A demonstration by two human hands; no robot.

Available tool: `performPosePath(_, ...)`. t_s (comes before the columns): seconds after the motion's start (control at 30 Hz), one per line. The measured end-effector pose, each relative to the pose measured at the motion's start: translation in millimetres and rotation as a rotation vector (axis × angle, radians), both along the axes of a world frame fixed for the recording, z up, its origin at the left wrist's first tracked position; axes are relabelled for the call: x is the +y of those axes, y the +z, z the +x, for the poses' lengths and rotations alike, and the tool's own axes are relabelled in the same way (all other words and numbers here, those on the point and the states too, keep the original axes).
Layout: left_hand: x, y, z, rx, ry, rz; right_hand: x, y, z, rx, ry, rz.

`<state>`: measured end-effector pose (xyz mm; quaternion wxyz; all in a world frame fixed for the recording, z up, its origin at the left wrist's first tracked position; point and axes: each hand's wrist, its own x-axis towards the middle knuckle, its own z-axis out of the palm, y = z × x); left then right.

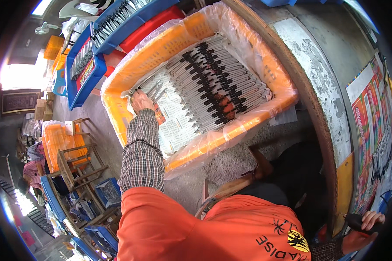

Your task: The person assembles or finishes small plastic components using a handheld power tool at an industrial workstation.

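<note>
Left hand (pixel 142 101) inside the left end of an orange plastic crate (pixel 196 160) lined with clear film and newspaper (pixel 173 126); its fingertips are partly hidden, so whether they pinch anything cannot be told. Slender grey rods with black fittings (pixel 204 87) lie in 2 rows across the crate's middle and right. Right hand (pixel 371 221), fingers wrapped around a black-handled tool (pixel 356 221), near the right-hand surface (pixel 311 61). Far left: 2 blue trays (pixel 133 25) of slender pieces.
</note>
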<state>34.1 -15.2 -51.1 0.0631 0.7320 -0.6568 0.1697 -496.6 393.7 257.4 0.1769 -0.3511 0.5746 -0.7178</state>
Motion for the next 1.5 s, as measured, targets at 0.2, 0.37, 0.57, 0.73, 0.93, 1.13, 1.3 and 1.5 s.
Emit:
performPosePath(0.2,-2,-1,8,-0.017,-0.043,0.04,0,0,3,0.024,-0.036,0.003)
performPosePath(0.37,-5,-8,22,0.024,-0.111,0.034,4,-1,3,-0.012,0.014,-0.008)
performPosePath(0.57,2,8,10,0.132,-0.134,0.02,8,-2,-3,-0.038,0.023,-0.046)
performPosePath(0.73,1,12,11,0.049,-0.145,0.083,4,-2,1,-0.014,-0.006,-0.039)
performPosePath(0.93,1,9,9,0.022,-0.134,0.045,3,-1,1,-0.03,-0.01,-0.035)
performPosePath(1.13,-5,9,9,-0.041,-0.201,0.022,-2,0,2,-0.04,0.031,-0.032)
performPosePath(1.3,-9,10,12,-0.067,-0.23,0.035,-2,0,1,-0.046,0.043,-0.027)
performPosePath(1.5,-8,21,9,-0.026,-0.207,0.174,0,0,-2,-0.007,0.022,-0.01)
